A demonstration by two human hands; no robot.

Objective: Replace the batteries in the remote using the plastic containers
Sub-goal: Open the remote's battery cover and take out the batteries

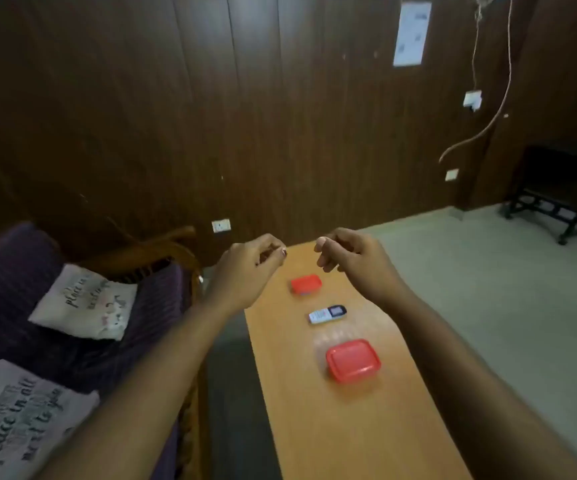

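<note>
Both hands, left hand (pixel 249 268) and right hand (pixel 353 259), are hovering loosely curled, holding nothing, above the light, rigid remote (pixel 327 314), probably best pinched along its long sides.

2 glossy red plastic containers (pixel 353 360) sit on a smooth wooden table (pixel 332 427).

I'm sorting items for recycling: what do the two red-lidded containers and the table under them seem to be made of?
Near container: looks like red plastic, smooth, with a soft sheen on the lid. Far container: likely the same, too blurred to be sure. Table: light wood or wood-look laminate, glossy, reflecting light near the remote.
</note>
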